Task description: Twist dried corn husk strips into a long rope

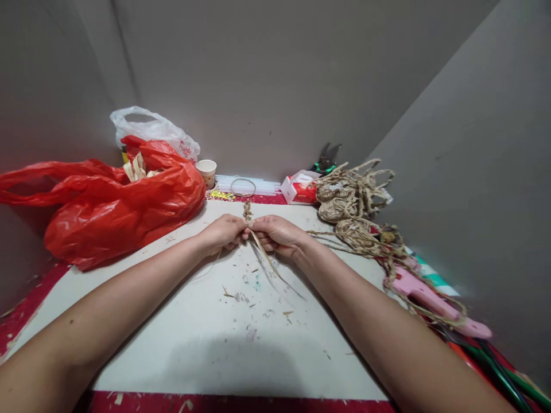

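Note:
My left hand (222,233) and my right hand (278,234) meet fingertip to fingertip over the white work board (206,338). Between them they pinch a thin braided straw strand (248,211), whose knotted end sticks up just above the fingers. Loose dry straw strips (275,269) trail down from my right hand toward me across the board. Both hands are closed on the straw.
A red plastic bag (112,203) with straw pieces and a white bag (150,129) lie at the left. At the back are a paper cup (207,171), a wire ring (243,187), a red-white box (298,189) and green-handled pliers (326,159). Jute rope coils (350,201) and a pink glue gun (430,301) are at the right.

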Available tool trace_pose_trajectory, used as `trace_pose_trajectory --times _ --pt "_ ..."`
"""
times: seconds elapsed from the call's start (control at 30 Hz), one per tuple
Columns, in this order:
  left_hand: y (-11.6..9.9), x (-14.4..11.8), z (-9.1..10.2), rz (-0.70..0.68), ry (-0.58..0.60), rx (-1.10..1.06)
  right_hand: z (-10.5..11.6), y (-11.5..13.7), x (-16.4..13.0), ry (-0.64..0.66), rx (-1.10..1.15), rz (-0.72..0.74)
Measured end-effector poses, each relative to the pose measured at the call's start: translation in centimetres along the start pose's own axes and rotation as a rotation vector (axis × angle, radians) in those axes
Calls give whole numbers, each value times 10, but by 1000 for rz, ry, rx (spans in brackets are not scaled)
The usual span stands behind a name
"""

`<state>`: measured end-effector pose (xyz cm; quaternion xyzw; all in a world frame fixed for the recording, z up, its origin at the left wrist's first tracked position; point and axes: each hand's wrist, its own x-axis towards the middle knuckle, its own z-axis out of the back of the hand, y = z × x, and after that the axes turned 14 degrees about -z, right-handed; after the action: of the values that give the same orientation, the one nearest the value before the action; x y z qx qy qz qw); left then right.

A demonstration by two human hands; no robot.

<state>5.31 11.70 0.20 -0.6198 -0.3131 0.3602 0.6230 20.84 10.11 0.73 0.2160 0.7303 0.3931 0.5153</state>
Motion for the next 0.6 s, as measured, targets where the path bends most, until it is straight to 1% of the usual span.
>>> trace_pose_trajectory --times 0.07,0.17,0.27,0.4,0.5,0.6 --pt "0 0 1 -3 -4 -8 0 1 -2 -8 -67 0" --pt "-1 -1 2 -54 -25 77 0 3 -5 -58 -226 38" --pt "1 -1 0 -91 -57 139 -1 4 -5 -202 -474 117" --pt "13 1 -2 -139 -165 175 -1 1 -3 -376 -788 183" --pt "23 4 -1 -183 -207 230 1 2 -8 -443 -976 187" --pt "31 7 1 -186 -222 254 -3 17 -24 -493 -1210 177"
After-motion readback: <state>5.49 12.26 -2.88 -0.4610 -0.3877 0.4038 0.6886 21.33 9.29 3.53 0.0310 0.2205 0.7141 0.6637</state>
